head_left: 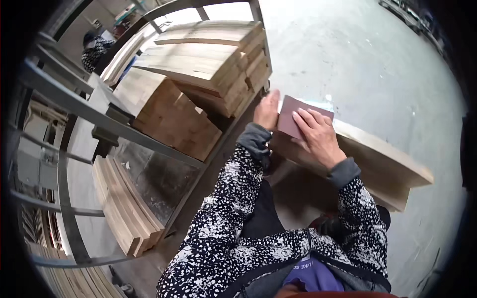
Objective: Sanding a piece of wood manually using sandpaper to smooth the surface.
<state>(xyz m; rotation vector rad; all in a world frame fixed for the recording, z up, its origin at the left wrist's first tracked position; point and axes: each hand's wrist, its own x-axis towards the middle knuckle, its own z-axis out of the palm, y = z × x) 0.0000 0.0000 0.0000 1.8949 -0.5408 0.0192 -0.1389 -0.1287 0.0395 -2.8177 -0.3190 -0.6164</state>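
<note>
both hands are on the job mid-frame: right hand [318, 136] fingers spread flat, pressing the reddish sanding sheet [293, 116] on the pale wooden board [382, 164], left hand [267, 110] fingers together steadying its end, sanding seemingly unfinished.

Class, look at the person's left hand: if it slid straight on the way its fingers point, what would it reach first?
Probably the stacked wooden boards on the metal cart: the left hand points up and away toward the stack's corner. Depth is unclear, so it might pass beside them.

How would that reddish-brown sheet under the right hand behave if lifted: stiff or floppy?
Probably floppy: the sheet looks thin and lies flat on the wooden board. Likely light, since the right hand pins it with spread fingers. It looks matte, so it probably grips rather than slides.
</note>
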